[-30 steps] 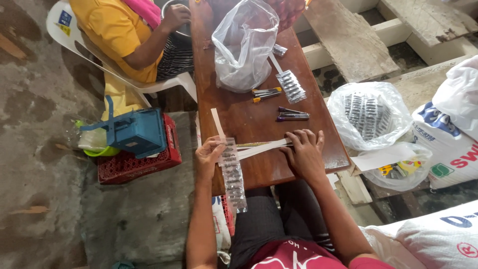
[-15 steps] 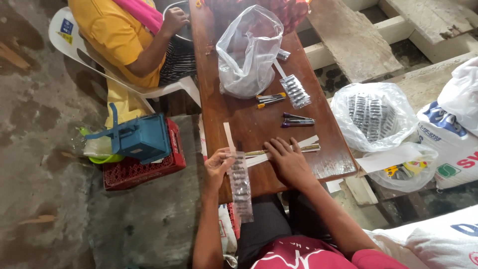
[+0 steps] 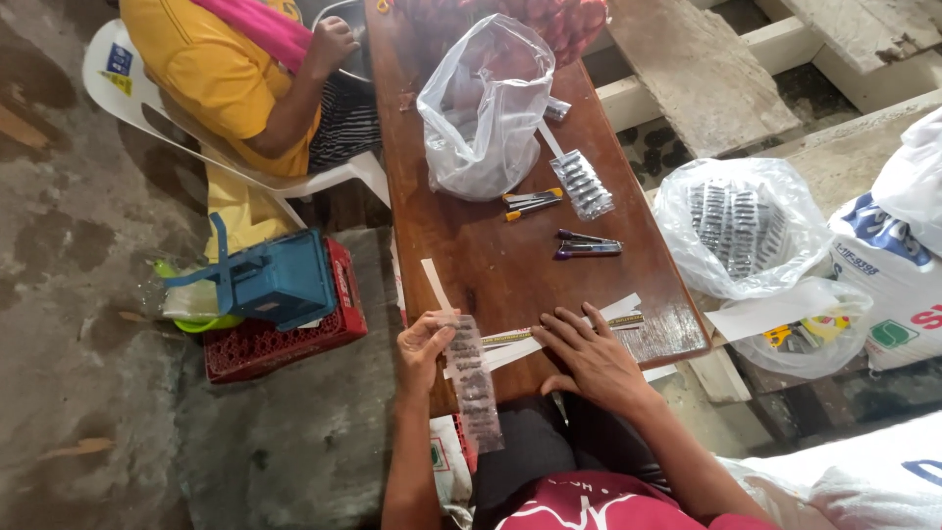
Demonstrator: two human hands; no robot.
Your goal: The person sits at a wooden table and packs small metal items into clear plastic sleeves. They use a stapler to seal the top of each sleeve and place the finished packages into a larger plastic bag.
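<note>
L hand (image 3: 424, 345): lower centre, pinching clear packet strip (image 3: 473, 383).
R hand (image 3: 589, 355): fingers spread flat on white paper strip (image 3: 549, 337), probably w/ ruler beneath.
Table (image 3: 471, 245): brown wood.

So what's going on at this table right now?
A seated person works at a long wooden table. The left hand pinches a clear strip of small packets that hangs off the near edge. The right hand lies flat on white paper strips and a ruler. Further up are a clear plastic bag, pens and another packet strip. Another person in a yellow shirt sits at the far left.
</note>
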